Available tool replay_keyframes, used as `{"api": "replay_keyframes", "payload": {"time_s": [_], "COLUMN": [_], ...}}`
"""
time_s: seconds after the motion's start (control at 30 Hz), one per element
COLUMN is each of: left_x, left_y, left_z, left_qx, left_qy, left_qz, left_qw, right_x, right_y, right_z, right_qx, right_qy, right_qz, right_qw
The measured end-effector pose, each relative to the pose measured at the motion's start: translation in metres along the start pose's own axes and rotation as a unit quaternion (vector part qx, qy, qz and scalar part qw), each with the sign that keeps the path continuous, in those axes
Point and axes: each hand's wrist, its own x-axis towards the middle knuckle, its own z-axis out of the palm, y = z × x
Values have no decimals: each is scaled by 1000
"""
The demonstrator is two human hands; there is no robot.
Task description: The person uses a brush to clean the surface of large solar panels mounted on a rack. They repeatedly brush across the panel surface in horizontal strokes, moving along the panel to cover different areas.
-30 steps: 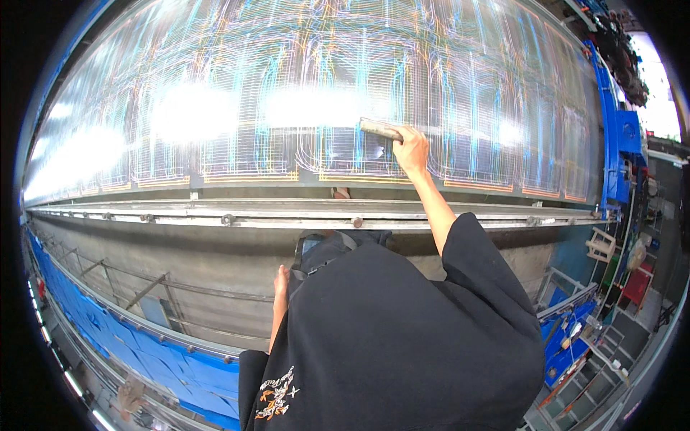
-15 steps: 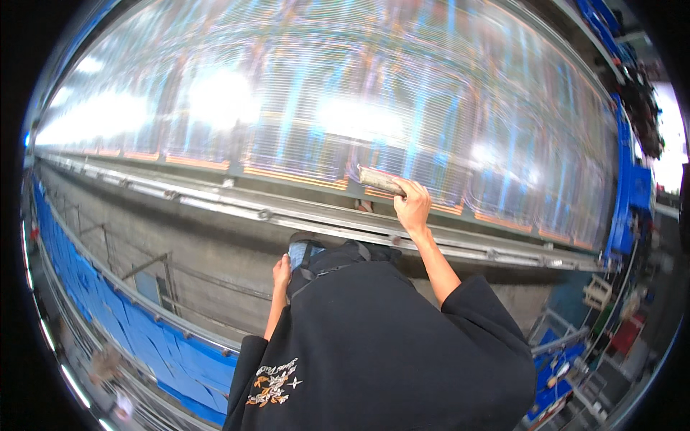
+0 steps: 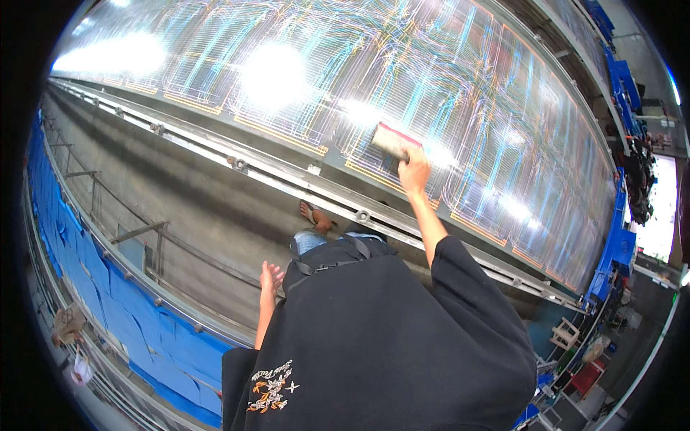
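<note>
My right hand [image 3: 415, 171] is closed round the near end of a pale, flat block with a red edge [image 3: 392, 141]. The block lies over a long, glossy sheet [image 3: 287, 115] covered in fine multicoloured lines, bright with lamp reflections. Whether it presses on the sheet or hovers just above, I cannot tell. Down at my left side, beside my hip, my left hand [image 3: 271, 277] hangs with its fingers apart and nothing in it.
A metal rail [image 3: 287, 188] with round fittings runs along the sheet's near edge. A sandalled foot [image 3: 316, 215] stands on the grey aisle floor [image 3: 180, 194]. Behind me is another long table with blue sheeting [image 3: 136, 323]. A white stool [image 3: 565, 334] stands at the right.
My right hand and the block have moved farther in over the sheet, away from the rail. My left hand's fingers have loosened from a curl. The view has turned, and a foot now shows.
</note>
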Motion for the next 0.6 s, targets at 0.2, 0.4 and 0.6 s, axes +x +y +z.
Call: {"api": "replay_keyframes", "payload": {"time_s": [0.2, 0.4, 0.6], "left_x": [38, 38, 15], "left_y": [32, 110, 158], "left_z": [-80, -34, 14], "left_qx": [32, 60, 109], "left_qy": [9, -51, -80], "left_qz": [-30, 64, 107], "left_qw": [999, 995, 985], "right_x": [-68, 43, -7], "right_y": [-61, -32, -43], "right_z": [-13, 2, 17], "right_qx": [15, -31, 3], "right_qy": [-82, -20, -26], "right_qz": [11, 71, 60], "right_qw": [996, 997, 998]}}
